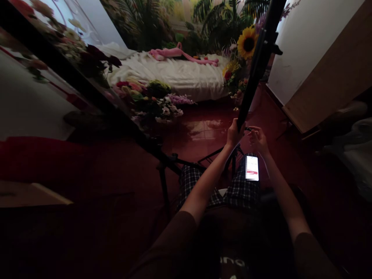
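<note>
My left hand (pixel 234 133) is wrapped round the lower part of a black stand pole (pixel 253 73), which rises tilted to the upper right. Just right of it, my right hand (pixel 258 138) has its fingers bent together at a small dark knob (pixel 248 129) beside the pole. The dim light hides exactly how the fingertips meet it. Spread legs of the stand (pixel 213 155) show below, between my knees. A lit phone (pixel 252 168) lies on my right thigh, over dark checked cloth, with neither hand touching it.
A second black pole (pixel 87 95) crosses diagonally at the left. Ahead, a white-draped bench (pixel 186 77) holds a pink plush toy (pixel 170 52), with flowers (pixel 159 100) and a sunflower (pixel 248 42) around it. Wooden boards (pixel 328 69) lean at the right. The floor (pixel 200 131) is red and glossy.
</note>
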Available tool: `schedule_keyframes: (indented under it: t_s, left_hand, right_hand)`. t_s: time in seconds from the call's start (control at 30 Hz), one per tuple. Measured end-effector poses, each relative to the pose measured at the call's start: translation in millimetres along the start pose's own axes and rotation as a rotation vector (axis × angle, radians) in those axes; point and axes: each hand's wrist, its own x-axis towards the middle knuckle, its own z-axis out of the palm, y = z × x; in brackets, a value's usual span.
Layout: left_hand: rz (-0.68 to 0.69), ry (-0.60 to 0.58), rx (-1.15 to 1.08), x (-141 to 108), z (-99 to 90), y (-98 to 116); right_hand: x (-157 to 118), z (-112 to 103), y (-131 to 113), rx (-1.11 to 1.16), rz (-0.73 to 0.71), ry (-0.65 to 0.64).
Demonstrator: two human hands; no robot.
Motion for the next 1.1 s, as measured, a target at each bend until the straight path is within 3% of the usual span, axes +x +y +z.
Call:
schedule_keyframes:
  t_s: [0.3,0.47,0.67,0.87,1.1]
  left_hand:
    - [0.006,-0.002,-0.006,0.3,0.3,0.1]
    - [-0.011,-0.015,-0.016,0.3,-0.5,-0.5]
    - [-0.039,-0.057,-0.055,0.5,-3.0,2.7]
    - [-0.091,-0.078,-0.056,0.4,-6.3,8.7]
    - [-0.129,-0.164,-0.208,-4.1,-12.1,14.2]
  right_hand:
    - [1.2,1.7,-3.2,-0.326,-0.125,0.076]
    - [15.3,9.2,-7.4,-0.348,-0.103,0.257]
    - [15.2,15.6,-0.9,-0.387,-0.139,0.133]
    - [9.6,19.3,6.3,-0.616,-0.094,0.148]
    - [15.1,16.8,-8.1,-0.594,-0.015,0.191]
